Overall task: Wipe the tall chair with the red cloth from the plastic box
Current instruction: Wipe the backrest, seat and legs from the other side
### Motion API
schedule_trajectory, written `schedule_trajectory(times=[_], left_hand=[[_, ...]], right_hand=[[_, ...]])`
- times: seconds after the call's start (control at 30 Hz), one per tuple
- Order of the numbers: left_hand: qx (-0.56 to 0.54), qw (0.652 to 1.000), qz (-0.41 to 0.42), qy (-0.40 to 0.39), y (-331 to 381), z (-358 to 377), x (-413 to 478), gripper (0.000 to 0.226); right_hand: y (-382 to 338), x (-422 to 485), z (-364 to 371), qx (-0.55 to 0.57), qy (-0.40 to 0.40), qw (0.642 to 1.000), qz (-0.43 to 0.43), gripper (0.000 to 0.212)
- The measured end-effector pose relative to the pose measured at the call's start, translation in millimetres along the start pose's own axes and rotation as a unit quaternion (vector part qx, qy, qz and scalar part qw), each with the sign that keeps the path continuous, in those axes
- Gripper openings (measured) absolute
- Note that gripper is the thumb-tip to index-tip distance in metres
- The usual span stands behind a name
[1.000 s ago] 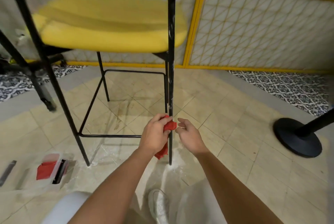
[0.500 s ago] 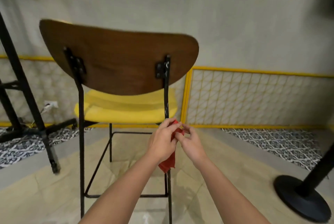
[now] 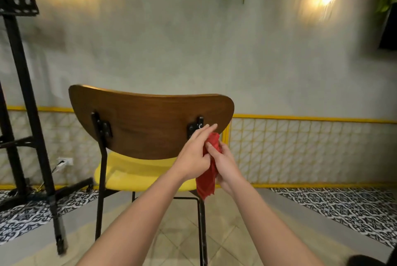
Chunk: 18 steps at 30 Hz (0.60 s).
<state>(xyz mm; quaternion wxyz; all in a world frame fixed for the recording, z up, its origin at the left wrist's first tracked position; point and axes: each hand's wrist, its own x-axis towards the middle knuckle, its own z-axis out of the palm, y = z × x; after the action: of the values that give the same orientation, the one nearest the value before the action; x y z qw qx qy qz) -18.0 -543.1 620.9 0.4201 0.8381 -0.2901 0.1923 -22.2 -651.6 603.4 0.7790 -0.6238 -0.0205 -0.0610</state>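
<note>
left grip (image 3: 192,155) straight-fingered against red cloth (image 3: 207,179), right grip (image 3: 225,163) curled round it, near tall chair (image 3: 150,124) backrest

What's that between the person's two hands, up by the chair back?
A red cloth, bunched up and hanging down, sits between the left hand and the right hand, in front of the chair. The head view shows it.
</note>
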Motion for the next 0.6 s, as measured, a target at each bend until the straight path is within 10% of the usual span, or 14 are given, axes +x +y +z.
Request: schedule_trajectory(times=[0.27, 0.6], left_hand=[[0.185, 0.969, -0.003, 0.163, -2.6, -34.1, 19.0, 0.051], [0.357, 0.916, 0.018, 0.181, -16.0, -34.0, 35.7, 0.058]], right_hand=[[-25.1, 29.0, 17.2, -0.118, 0.145, 0.972, -0.142, 0.039], [-18.8, 60.2, 36.0, -0.213, 0.185, 0.946, -0.158, 0.035]])
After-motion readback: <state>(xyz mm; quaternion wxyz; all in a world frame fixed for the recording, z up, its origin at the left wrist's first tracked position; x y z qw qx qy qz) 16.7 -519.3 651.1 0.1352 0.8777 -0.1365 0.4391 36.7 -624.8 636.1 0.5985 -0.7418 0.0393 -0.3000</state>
